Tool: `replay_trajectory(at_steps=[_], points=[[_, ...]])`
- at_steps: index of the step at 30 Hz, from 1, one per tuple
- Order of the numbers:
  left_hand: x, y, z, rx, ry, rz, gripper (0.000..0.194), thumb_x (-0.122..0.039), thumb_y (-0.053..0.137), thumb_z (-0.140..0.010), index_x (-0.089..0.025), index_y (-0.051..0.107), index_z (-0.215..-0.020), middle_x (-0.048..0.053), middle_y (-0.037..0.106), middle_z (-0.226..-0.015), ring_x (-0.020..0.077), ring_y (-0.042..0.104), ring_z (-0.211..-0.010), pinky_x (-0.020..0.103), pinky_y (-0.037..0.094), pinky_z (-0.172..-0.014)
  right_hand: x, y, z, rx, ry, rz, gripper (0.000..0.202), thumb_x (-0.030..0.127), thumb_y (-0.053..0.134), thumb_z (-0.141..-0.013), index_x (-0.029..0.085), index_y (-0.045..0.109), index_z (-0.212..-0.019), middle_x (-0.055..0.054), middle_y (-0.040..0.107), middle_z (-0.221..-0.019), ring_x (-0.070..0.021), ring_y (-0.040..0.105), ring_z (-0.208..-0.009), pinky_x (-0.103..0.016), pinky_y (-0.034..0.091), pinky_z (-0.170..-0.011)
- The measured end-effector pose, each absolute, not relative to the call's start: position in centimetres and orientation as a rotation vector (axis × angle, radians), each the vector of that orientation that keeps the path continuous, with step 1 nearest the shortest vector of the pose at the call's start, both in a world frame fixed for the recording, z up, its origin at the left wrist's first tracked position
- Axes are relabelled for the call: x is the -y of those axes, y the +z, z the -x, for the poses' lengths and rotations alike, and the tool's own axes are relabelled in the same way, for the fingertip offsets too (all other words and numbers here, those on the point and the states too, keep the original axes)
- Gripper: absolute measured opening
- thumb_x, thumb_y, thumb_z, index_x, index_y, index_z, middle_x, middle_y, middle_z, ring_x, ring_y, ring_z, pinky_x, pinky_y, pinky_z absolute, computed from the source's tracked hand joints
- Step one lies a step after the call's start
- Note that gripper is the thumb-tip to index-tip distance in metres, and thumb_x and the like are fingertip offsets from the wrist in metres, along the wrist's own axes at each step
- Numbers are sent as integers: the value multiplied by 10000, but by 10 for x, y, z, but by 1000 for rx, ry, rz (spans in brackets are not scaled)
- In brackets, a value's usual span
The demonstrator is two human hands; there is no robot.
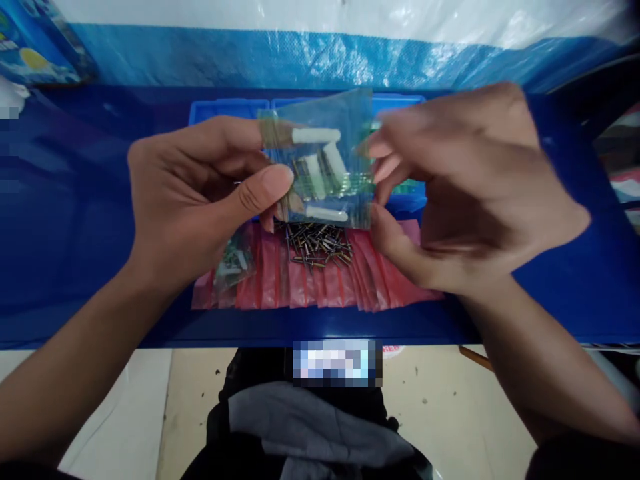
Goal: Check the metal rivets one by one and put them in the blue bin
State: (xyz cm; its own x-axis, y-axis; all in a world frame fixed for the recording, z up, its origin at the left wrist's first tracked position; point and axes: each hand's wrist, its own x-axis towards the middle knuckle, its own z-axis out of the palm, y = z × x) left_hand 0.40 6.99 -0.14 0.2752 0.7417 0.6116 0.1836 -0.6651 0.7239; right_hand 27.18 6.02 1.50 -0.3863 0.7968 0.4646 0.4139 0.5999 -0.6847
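My left hand point(200, 190) pinches the left side of a small clear plastic bag point(357, 127), thumb in front and fingers behind or inside; I cannot tell which. Several white plastic pieces point(316, 136), rounded at the ends, show through the film. At the bag's right edge is my right hand point(465, 187), its fingers curled and smeared by motion. Whether they grip the film cannot be made out. Below the bag lies a pile of small metal fasteners point(320, 247), like screws or rivets, on a row of red plastic bags point(280, 290).
A blue compartment tray point(227, 108) stands behind the hands, partly hidden. Another filled clear bag point(234, 263) rests on the red bags at left. The blue table point(560, 280) ends just in front of my lap, where a phone-like screen point(335, 361) shows.
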Motion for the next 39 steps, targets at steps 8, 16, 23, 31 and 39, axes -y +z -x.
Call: replay_trajectory(at_steps=[8,16,23,31,39], points=[[-55,5,-10,-878,1358,-1964,285,-147,680,-1043,-306,785,-1256,-84,794,-870,48,715,-682,182,648,-634,-61,24,-265,1930,288,916,126,381,735,-960,434,833,-1020,21,803,-1001,-253,757,-897,-487,671,-909],[-63,-3,-10,-971,1470,-2692,663,-56,709,-955,-292,554,-1554,54,706,-1369,184,755,-1116,235,676,-843,-64,5,-250,1475,1012,690,223,153,885,-840,317,775,-942,55,770,-868,-175,729,-678,-325,652,-599],[-66,-2,0,-944,1572,-2697,558,-100,767,-945,-308,656,-1450,9,660,-1468,176,734,-1120,306,670,-945,-62,5,-249,1450,1281,655,335,149,838,-885,249,727,-1184,0,777,-1122,-153,767,-716,-309,706,-596],[-61,2,-1,-1034,1571,-2639,158,-113,734,-978,-230,738,-1084,-24,788,-1048,102,724,-867,255,583,-764,-54,7,-246,1688,1000,659,372,171,813,-908,329,790,-1244,-19,713,-1369,-234,763,-1116,-376,720,-813],[-65,2,-5,-1062,1489,-2628,92,-130,736,-983,-217,746,-1012,-27,788,-942,98,724,-820,248,550,-714,-91,6,-277,1461,416,854,117,209,808,-929,299,780,-998,32,746,-857,-101,592,-588,-287,446,-524]])
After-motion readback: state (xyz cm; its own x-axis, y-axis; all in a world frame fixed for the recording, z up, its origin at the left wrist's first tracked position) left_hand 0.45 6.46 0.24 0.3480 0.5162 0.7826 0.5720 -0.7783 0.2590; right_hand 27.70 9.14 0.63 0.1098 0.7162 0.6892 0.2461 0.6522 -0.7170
